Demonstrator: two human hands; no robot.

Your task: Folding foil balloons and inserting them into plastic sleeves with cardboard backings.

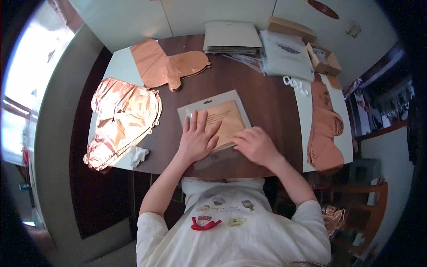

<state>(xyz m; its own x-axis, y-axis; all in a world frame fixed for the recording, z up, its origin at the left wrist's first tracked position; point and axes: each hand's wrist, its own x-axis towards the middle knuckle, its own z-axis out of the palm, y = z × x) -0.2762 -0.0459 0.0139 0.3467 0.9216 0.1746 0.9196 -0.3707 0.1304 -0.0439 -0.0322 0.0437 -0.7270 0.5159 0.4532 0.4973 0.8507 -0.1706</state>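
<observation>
A clear plastic bag (237,96) with a hang hole lies tilted on the dark table in front of me. Inside it is a flat copper-coloured piece (233,118) with small print, apparently folded foil. My left hand (199,139) rests flat on the bag's left part with the fingers spread. At the bag's lower right corner, the fingers of my right hand (255,144) are curled and pressed together on its edge. They partly hide that corner, and my left palm covers part of the contents.
Flat copper foil balloons lie at the left (124,111), far left (153,66) and right (324,129). Crumpled white tissue (138,155) is near the left edge. At the back are stacked grey cards (232,35), clear bags (287,53), a cardboard box (324,60) and white rings (296,84).
</observation>
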